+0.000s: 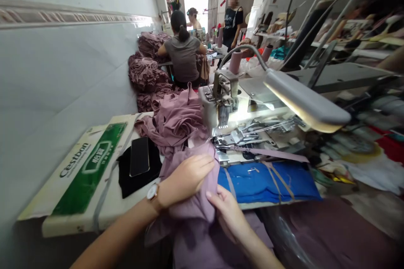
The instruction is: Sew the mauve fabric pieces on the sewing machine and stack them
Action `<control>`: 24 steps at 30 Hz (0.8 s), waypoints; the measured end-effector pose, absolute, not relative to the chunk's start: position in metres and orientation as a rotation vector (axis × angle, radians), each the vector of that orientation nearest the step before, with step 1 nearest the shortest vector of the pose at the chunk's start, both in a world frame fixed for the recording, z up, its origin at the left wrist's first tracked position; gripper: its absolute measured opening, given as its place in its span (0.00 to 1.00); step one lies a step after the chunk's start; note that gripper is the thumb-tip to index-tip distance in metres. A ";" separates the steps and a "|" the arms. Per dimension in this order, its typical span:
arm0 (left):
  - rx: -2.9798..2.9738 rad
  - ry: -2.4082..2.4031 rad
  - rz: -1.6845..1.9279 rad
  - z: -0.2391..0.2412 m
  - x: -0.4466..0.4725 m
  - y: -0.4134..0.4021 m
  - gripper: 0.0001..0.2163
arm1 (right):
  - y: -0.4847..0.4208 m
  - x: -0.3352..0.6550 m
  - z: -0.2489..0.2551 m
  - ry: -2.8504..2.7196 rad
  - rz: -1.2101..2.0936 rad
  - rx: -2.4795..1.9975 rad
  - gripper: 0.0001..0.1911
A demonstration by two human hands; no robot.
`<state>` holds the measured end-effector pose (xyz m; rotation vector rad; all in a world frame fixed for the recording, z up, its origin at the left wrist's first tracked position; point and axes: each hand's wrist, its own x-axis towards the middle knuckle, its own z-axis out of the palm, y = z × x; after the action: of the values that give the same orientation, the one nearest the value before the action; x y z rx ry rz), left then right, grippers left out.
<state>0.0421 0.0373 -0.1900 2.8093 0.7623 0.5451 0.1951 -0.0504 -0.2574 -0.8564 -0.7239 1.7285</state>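
A mauve piece of fabric (202,201) lies at the front of the sewing machine (210,109) and hangs over the table edge toward me. My left hand (191,176), with a watch (152,192) on its wrist, rests on top of this cloth with its fingers stretched out flat. Lower and to the right, my right hand (227,208) pinches the cloth's edge between thumb and fingers. The cloth's far end reaches the needle area, where the exact contact is hard to make out. A narrow mauve strip (277,154) extends right from the machine's metal guides.
Left of the cloth, a phone (139,156) lies on black fabric (124,176), beside a green-and-white cardboard piece (91,164). A lit lamp (306,101) overhangs the machine. Blue covering (268,183) lines the front edge. Mauve garments (179,117) are heaped behind; several people sit or stand beyond.
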 end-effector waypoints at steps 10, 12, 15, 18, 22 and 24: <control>2.879 0.768 0.612 -0.202 0.062 0.060 0.19 | -0.032 0.264 -0.234 -1.031 1.457 -1.154 0.30; 2.846 0.828 0.645 -0.203 0.061 0.061 0.18 | -0.028 0.258 -0.235 -1.094 1.450 -1.172 0.27; 2.802 0.872 0.684 -0.205 0.059 0.065 0.19 | -0.029 0.254 -0.239 -1.094 1.435 -1.185 0.24; 2.788 0.872 0.689 -0.203 0.056 0.067 0.18 | -0.036 0.255 -0.243 -1.091 1.417 -1.211 0.23; 2.750 0.870 0.701 -0.200 0.053 0.070 0.17 | -0.042 0.257 -0.246 -1.141 1.391 -1.254 0.20; 2.737 0.854 0.708 -0.202 0.051 0.076 0.17 | -0.042 0.256 -0.246 -1.168 1.371 -1.272 0.20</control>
<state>0.0513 0.0761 -0.2019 2.7367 0.8539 0.7084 0.2559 -0.0419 -0.2459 -1.2716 -1.1683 1.3711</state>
